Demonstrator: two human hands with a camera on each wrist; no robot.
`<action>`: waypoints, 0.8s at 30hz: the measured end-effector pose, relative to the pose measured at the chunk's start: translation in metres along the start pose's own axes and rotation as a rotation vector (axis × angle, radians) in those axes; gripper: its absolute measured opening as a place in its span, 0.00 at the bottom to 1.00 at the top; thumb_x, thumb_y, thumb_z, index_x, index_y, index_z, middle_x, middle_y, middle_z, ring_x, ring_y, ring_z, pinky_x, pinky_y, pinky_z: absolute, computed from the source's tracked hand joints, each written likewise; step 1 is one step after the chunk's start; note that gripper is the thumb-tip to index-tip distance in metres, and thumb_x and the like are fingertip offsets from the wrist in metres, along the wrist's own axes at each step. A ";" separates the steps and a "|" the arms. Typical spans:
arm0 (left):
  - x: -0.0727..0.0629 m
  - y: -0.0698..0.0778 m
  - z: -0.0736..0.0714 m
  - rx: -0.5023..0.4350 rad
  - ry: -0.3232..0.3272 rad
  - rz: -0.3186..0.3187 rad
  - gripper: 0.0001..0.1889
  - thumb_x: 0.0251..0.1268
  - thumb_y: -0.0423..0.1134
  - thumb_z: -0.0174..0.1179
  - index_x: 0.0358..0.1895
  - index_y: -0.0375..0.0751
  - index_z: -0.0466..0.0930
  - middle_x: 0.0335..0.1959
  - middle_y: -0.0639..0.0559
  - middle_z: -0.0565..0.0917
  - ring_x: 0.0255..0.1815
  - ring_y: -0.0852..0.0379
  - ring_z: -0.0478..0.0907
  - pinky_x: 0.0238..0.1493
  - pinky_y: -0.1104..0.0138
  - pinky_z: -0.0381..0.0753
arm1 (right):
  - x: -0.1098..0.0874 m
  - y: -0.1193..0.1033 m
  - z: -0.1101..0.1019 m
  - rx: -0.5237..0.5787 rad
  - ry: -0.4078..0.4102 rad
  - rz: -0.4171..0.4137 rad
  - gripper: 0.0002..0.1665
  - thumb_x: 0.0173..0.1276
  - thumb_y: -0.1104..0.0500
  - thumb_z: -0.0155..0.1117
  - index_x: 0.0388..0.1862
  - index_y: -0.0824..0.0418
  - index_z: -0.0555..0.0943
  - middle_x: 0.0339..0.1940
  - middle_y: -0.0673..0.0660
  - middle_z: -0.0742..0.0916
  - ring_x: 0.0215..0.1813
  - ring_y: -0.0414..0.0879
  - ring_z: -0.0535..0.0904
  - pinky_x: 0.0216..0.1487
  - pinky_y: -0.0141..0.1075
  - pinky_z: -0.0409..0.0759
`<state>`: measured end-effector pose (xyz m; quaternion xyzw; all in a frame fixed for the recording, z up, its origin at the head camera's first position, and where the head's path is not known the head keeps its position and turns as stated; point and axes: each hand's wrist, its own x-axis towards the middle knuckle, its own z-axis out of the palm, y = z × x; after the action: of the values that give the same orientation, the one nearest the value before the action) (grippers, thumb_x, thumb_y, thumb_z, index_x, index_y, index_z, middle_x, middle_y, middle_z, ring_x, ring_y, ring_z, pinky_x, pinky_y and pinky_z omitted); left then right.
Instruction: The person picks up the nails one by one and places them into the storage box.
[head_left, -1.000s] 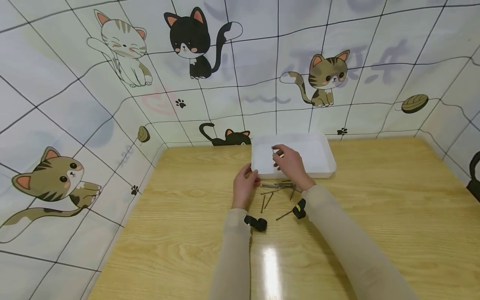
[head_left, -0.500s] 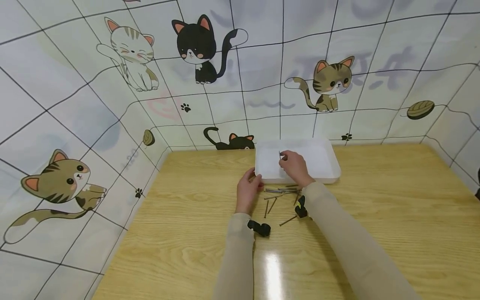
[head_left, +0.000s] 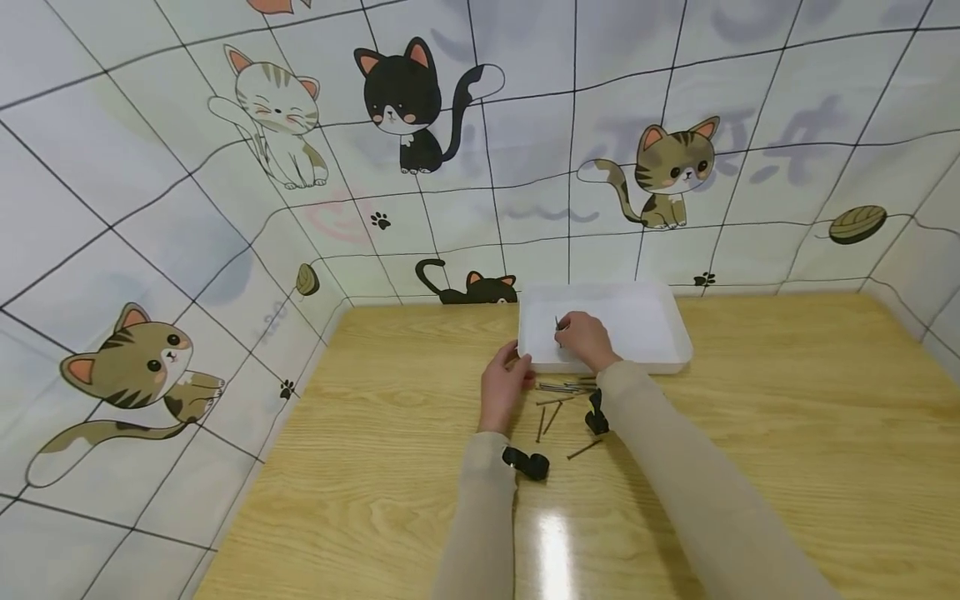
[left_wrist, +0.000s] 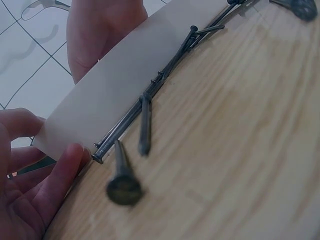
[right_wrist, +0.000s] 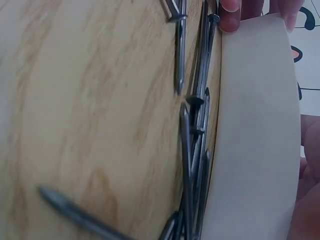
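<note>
A white shallow tray (head_left: 651, 367) stands at the back of the wooden table. My left hand (head_left: 504, 390) grips its front left corner; in the left wrist view the thumb (left_wrist: 65, 165) lies against the tray's front wall. Over the left part of the tray, my right hand (head_left: 587, 339) pinches a thin nail (head_left: 557, 322) held roughly upright. The nail's lower end is hidden by the fingers. Several dark metal nails (right_wrist: 186, 150) lie in a loose pile on the table along the tray's front wall, some crossing each other.
A few single nails (head_left: 540, 424) lie nearer me, one nail (head_left: 584, 449) between the two wrists. A wall covering (head_left: 525, 125) with printed cats rises right behind the table (head_left: 375, 467). Black wrist cameras (head_left: 527, 463) sit on both sleeves.
The right hand has lowered with the nail toward the near left of the tray. The left hand stays at the tray's corner. The head view has shifted slightly.
</note>
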<state>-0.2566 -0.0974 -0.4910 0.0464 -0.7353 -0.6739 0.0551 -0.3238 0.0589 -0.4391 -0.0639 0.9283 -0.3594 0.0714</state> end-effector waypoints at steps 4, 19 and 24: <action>-0.001 0.000 0.001 -0.006 -0.018 -0.001 0.22 0.62 0.42 0.55 0.60 0.45 0.68 0.52 0.48 0.75 0.31 0.55 0.80 0.30 0.66 0.81 | 0.000 0.000 0.003 -0.019 -0.018 0.025 0.16 0.61 0.59 0.54 0.46 0.66 0.77 0.43 0.61 0.81 0.41 0.53 0.75 0.42 0.44 0.74; 0.000 -0.001 -0.002 0.013 -0.010 0.008 0.22 0.61 0.46 0.56 0.59 0.48 0.70 0.52 0.50 0.76 0.32 0.52 0.80 0.32 0.63 0.81 | 0.005 0.002 0.010 -0.127 -0.007 0.013 0.14 0.61 0.60 0.55 0.40 0.67 0.80 0.39 0.61 0.83 0.40 0.54 0.77 0.39 0.44 0.76; 0.000 -0.001 0.000 0.029 -0.002 0.012 0.22 0.61 0.46 0.55 0.59 0.47 0.70 0.51 0.51 0.76 0.31 0.56 0.80 0.30 0.66 0.81 | 0.006 0.002 0.008 -0.155 -0.033 -0.005 0.14 0.62 0.59 0.54 0.37 0.68 0.81 0.36 0.62 0.83 0.37 0.53 0.77 0.36 0.42 0.76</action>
<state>-0.2564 -0.0978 -0.4923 0.0422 -0.7452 -0.6630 0.0576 -0.3283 0.0543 -0.4465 -0.0776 0.9519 -0.2854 0.0803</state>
